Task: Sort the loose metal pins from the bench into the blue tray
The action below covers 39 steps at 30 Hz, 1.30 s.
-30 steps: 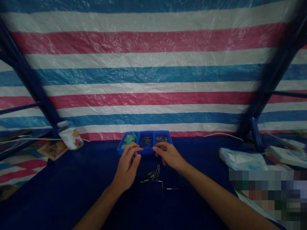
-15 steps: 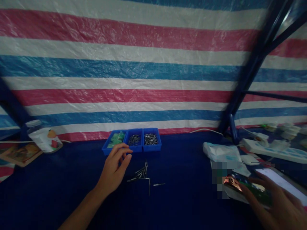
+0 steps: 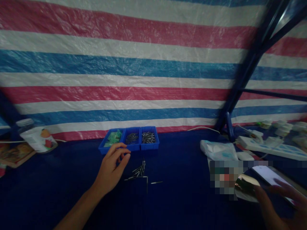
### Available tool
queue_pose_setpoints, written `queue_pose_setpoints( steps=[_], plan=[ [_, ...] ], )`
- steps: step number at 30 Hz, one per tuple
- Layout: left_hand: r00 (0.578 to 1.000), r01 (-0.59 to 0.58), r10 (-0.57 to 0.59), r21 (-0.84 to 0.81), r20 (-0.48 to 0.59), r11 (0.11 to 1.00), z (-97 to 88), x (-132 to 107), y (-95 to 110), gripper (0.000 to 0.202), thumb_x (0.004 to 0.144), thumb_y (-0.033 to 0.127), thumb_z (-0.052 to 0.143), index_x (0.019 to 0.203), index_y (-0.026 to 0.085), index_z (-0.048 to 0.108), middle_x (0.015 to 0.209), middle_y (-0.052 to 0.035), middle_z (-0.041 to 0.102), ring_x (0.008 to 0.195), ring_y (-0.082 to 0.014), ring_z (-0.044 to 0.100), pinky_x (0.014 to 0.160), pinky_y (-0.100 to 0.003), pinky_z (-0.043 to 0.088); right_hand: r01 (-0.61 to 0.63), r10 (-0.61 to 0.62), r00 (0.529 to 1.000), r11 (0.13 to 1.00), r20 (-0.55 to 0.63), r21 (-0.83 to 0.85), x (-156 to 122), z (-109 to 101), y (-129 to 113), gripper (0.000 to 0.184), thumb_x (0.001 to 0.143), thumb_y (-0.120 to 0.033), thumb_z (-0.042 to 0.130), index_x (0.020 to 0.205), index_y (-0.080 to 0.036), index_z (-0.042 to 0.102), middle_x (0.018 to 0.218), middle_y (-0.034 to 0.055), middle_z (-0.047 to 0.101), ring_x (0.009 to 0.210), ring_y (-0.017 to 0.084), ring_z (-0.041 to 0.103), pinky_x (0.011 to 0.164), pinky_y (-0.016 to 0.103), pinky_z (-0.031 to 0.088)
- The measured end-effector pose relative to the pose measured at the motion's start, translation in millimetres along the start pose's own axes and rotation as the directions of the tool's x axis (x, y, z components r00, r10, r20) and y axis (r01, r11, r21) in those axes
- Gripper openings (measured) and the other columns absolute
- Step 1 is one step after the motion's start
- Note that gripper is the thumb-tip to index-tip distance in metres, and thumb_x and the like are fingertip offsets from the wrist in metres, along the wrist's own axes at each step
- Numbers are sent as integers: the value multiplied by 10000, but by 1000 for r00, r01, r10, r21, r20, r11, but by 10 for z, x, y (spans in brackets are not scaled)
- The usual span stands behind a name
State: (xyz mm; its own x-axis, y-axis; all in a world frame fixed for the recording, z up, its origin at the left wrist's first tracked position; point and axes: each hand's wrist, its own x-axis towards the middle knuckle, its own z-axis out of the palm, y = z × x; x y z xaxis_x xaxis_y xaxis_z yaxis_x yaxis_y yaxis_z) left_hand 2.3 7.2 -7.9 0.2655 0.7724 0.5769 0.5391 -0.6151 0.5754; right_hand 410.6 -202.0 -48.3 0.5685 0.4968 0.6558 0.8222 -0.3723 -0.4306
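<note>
The left hand [image 3: 109, 174] hovers half curled over the dark blue counter [image 3: 182, 198], thumb apart from the fingers, nothing visible between them. Just beyond it stand three blue bins [image 3: 150, 146]: a green bag [image 3: 114, 138] fills the left one, small metal pieces the other two. A pile of metal pins [image 3: 138, 172] lies right of the hand, beside an L-shaped rod [image 3: 147, 184]. The blurred right hand [image 3: 286, 207] is at a phone [image 3: 267, 174] and a shiny object [image 3: 247, 188]; its grip I cannot tell.
</note>
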Motion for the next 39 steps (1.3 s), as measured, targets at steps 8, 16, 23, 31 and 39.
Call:
queue_pose_setpoints(
  steps=[8, 16, 23, 31, 39],
  plan=[
    [936, -62, 44, 42, 350, 997, 11, -17, 40, 163, 948, 343, 538, 1006, 242, 651, 1045, -28, 658, 883, -168, 624, 803, -310, 513, 614, -831, 288, 541, 475, 574, 5, 359, -2146, 260, 922, -438, 544, 1049, -248, 667, 995, 63, 708, 945, 255, 653, 871, 422, 497],
    [803, -97, 6, 121, 595, 988, -17, -50, 105, 78, 827, 170, 561, 864, 223, 606, 958, -20, 639, 937, -196, 597, 851, -337, 461, 700, -888, 11, 335, 460, 631, 98, 799, -2496, 401, 838, -528, 619, 1023, -175, 659, 1032, 109, 689, 952, 276, 636, 894, 470, 473],
    [763, -86, -35, 155, 645, 984, 10, -45, 121, 65, 761, 155, 579, 773, 213, 552, 895, -1, 620, 904, -183, 589, 817, -313, 425, 739, -915, 49, 303, 401, 602, -85, 935, -2375, 224, 958, -328, 463, 1032, -182, 615, 1067, 86, 658, 988, 245, 620, 908, 438, 479],
    [768, -45, -96, 203, 633, 978, 16, -30, 103, 82, 767, 131, 528, 738, 204, 551, 843, 8, 605, 798, -152, 580, 714, -279, 395, 721, -909, 64, 327, 412, 611, -141, 1016, -2374, 186, 940, -186, 463, 1074, -187, 592, 1107, 77, 647, 1013, 235, 614, 936, 433, 478],
    [795, -64, -70, 199, 603, 978, 27, -45, 42, 104, 861, 186, 522, 774, 201, 578, 849, -1, 607, 800, -159, 588, 725, -285, 406, 648, -879, 185, 446, 440, 618, -161, 1058, -2385, 184, 947, -193, 468, 1093, -185, 579, 1099, 77, 660, 1036, 229, 601, 962, 421, 431]
  ],
)
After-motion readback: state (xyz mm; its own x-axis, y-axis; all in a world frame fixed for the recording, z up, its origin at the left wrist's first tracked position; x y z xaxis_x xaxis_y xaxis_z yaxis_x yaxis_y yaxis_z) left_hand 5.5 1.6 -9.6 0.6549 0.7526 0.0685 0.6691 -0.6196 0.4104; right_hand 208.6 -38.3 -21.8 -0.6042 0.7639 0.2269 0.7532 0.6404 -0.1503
